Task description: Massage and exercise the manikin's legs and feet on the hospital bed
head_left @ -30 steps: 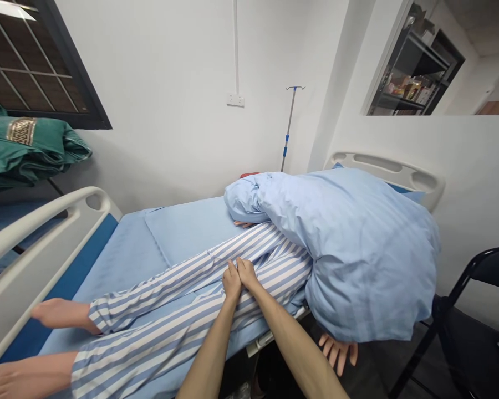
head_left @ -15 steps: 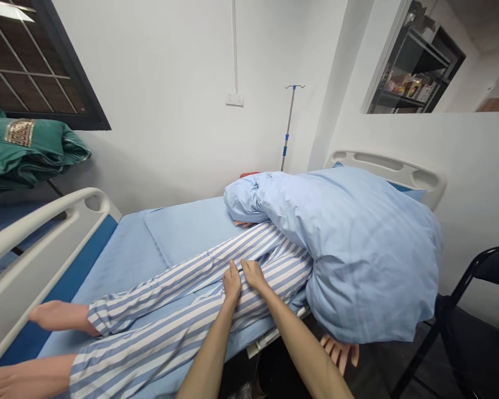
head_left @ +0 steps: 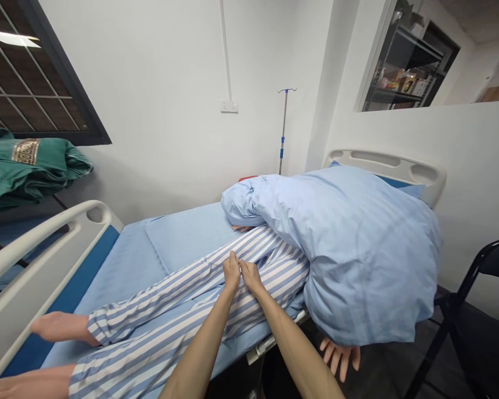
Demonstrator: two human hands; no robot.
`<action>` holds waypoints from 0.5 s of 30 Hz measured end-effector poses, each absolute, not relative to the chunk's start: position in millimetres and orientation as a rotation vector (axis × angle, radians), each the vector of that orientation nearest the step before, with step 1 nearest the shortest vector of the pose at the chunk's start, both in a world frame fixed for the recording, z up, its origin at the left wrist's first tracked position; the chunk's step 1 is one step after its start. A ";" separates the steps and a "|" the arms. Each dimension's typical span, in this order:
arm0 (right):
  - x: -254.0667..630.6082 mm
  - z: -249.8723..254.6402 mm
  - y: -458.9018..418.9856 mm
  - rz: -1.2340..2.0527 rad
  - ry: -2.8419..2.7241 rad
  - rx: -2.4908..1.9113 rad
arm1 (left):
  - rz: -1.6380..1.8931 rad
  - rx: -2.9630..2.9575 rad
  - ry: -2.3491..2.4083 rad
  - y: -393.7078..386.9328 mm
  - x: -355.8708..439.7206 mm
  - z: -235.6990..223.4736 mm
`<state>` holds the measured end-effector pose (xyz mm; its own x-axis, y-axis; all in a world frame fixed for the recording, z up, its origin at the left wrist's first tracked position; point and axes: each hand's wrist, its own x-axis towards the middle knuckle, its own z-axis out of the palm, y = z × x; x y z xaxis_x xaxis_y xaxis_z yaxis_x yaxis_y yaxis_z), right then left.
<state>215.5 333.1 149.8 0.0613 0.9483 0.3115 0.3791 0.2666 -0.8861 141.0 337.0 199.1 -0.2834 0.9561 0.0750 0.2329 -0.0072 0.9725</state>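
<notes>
My left hand (head_left: 232,271) and my right hand (head_left: 250,275) are side by side over the thighs of a lying figure that looks like a manikin. Both are closed, thumbs up, and they almost touch; whatever lies between their fingers is hidden. Under them are blue-and-white striped trousers (head_left: 183,293), covering the figure's legs down to the ankles. A light blue quilt (head_left: 349,244), folded up in a heap, covers its upper body. One manikin hand (head_left: 340,356) hangs past the near bed edge, and another shows partly at the quilt's far side. A bare foot (head_left: 58,327) lies near the footboard.
The bed (head_left: 187,224) has a blue sheet, a footboard (head_left: 85,227) at left and a headboard (head_left: 424,177) at right. An IV pole (head_left: 283,122) stands by the wall. A black folding chair (head_left: 478,310) is at right, a green cloth bundle (head_left: 45,163) at left.
My hands have come closer together, with my left hand slightly higher. The view has shifted a little; the quilt and the figure lie as before.
</notes>
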 end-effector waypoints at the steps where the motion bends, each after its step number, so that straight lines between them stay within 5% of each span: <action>1: 216.0 149.4 333.8 0.702 -1.488 -1.290 | 1.393 1.202 1.554 340.1 143.9 205.6; 15: 218.0 153.5 331.6 0.796 -1.366 -1.294 | 1.127 1.402 1.873 314.7 149.2 159.4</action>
<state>218.0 331.6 153.5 0.1287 0.9631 0.2365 0.2688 0.1957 -0.9431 149.2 314.7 159.4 -0.3145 0.9473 0.0612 0.4976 0.1096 0.8604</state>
